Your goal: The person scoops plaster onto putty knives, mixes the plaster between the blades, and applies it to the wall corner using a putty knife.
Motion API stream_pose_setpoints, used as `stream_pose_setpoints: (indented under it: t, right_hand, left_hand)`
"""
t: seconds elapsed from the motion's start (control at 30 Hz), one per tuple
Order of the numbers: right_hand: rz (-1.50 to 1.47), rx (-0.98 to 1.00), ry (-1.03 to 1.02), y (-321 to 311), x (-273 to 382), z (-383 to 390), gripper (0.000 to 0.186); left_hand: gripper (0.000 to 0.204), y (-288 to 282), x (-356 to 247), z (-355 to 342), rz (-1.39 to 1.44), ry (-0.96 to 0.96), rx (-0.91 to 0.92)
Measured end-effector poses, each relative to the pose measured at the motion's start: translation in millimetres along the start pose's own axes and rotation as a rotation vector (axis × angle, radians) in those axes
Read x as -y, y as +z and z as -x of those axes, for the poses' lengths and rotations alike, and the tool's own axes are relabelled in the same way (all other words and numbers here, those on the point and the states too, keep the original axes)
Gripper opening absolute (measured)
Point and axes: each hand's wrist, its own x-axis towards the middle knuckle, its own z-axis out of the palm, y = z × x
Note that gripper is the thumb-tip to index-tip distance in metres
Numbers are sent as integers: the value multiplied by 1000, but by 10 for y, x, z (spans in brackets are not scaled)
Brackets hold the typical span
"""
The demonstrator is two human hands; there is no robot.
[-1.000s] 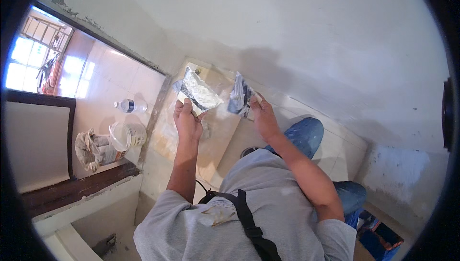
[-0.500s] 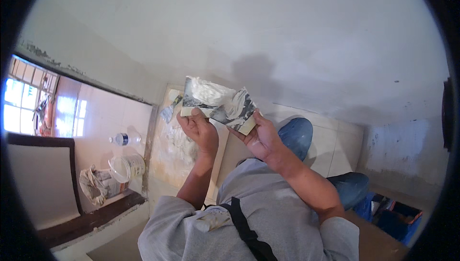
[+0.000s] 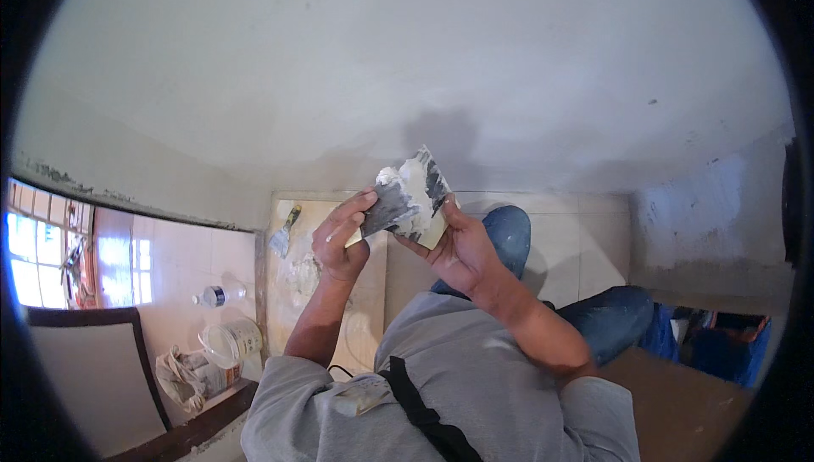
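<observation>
My left hand is closed around the pale yellow edge of a putty scraper, a flat, dark-faced blade. In my right hand is a second putty scraper of the same sort, gripped along its pale yellow edge and tilted. The two blades meet or overlap in front of my chest. White putty clings where they come together, mostly over the right scraper, and a lump sits at the left blade's upper edge. Much of the left blade's face shows grey.
A smeared board lies below my left arm, with a putty knife at its far end. Further left are a white bucket, a plastic bottle and a crumpled bag. A plastered wall rises ahead.
The left scraper has swung in against the right one, and its large putty heap has mostly gone from its face. My hands are closer together. The view has shifted slightly.
</observation>
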Motion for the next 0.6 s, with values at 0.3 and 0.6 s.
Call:
stream_pose_setpoints:
  t: [0.3,0.6]
  right_hand:
    - [45,-185,-152,13,506,607,41]
    - [102,-207,-275,-496,829,762,44]
  left_hand:
    - [25,601,204,80,59,-36,94]
    - [15,597,353,319,272,-927,-18]
